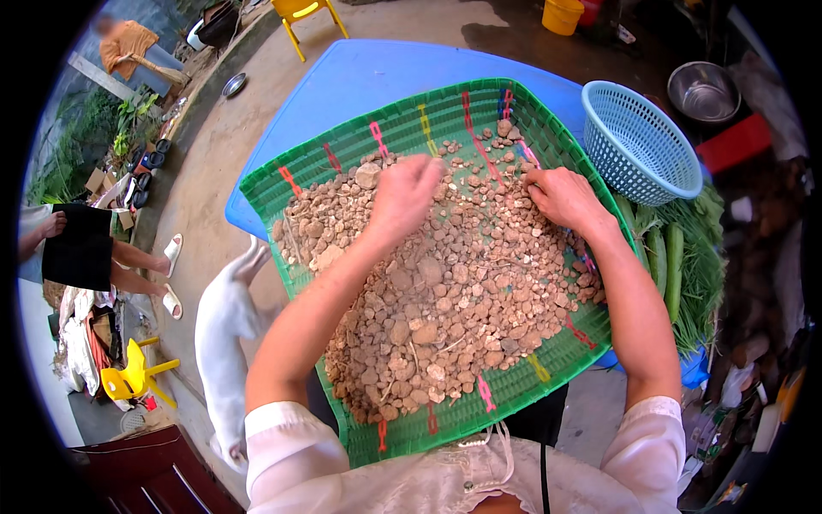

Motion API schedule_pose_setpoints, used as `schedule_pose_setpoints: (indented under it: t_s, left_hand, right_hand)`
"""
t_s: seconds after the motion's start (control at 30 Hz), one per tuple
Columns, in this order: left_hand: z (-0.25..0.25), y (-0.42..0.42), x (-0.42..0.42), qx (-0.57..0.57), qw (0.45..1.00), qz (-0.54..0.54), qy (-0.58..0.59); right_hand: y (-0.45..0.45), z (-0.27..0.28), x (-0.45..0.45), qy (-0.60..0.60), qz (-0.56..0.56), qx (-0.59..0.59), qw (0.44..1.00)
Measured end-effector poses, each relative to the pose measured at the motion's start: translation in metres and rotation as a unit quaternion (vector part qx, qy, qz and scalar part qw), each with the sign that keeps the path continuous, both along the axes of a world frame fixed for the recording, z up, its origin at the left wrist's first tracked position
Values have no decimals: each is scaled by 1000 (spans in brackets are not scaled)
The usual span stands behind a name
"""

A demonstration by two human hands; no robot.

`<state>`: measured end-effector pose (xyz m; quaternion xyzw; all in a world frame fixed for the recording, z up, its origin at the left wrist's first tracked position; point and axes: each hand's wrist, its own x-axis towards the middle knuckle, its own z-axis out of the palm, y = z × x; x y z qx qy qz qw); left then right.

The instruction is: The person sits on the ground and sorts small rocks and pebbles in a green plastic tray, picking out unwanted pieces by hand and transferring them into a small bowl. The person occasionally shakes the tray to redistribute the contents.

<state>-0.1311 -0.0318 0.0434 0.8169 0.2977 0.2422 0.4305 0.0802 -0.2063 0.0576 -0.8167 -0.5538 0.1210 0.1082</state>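
Observation:
Before me a green woven plastic basket (pixel 417 119), shallow and with red, pink and yellow strips, holds a spread of brown stones and clods (pixel 424 295). My left hand (pixel 411 193) hovers over the stones near the far side, blurred, its fingers close together; whether anything is between them is hidden. At the right, my right hand (pixel 565 196) reaches down with curled fingers touching the small stones by the basket wall. I cannot see whether it pinches one. A few thin twigs lie among the stones. Green plastic shows through where they are sparse.
Under the basket is a blue table (pixel 385 70). A light-blue colander (pixel 642 141) stands right, above cucumbers (pixel 673 270) and leafy greens (pixel 697 250). A white dog (pixel 221 347) is at the left, near a yellow chair (pixel 135 372) and a standing person (pixel 77 247). Another person (pixel 131 48) holds a broom.

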Motion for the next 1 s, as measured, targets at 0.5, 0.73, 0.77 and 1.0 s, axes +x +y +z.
schedule_pose_setpoints:
  t_s: [0.5, 0.73, 0.77, 1.0]
  left_hand:
    - [-27, 53, -50, 309, 919, 82, 229]
    - [-36, 40, -29, 166, 975, 107, 106]
    - [-43, 36, -22, 130, 985, 107, 43]
    - [-40, -39, 21, 22, 999, 15, 30]
  right_hand:
    - [0, 3, -4, 17, 1, 6, 1000]
    - [2, 4, -7, 14, 6, -3, 1000]
    - [3, 4, -7, 14, 10, -5, 1000]
    - [1, -6, -2, 12, 4, 4, 1000]
